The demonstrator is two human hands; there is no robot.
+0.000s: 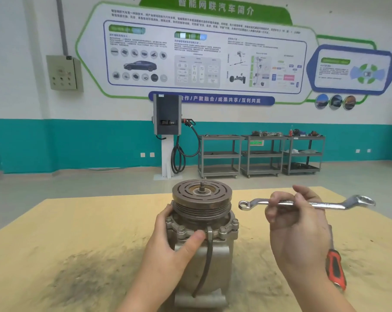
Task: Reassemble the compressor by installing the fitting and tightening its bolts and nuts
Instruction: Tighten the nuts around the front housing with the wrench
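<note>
Bench [78, 221]; left hand [168, 239] grips compressor [201, 221]; right hand [298, 224] holds wrench [307, 202].

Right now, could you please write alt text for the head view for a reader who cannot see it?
A person's left hand steadies an upright compressor on a tan table, while the right hand holds a combination wrench in the air beside its pulley. A red-handled tool lies on the table by the right wrist.

The tan table [78, 221] (smudged dark) carries the compressor [201, 233] and a red-handled screwdriver [335, 266].
</note>
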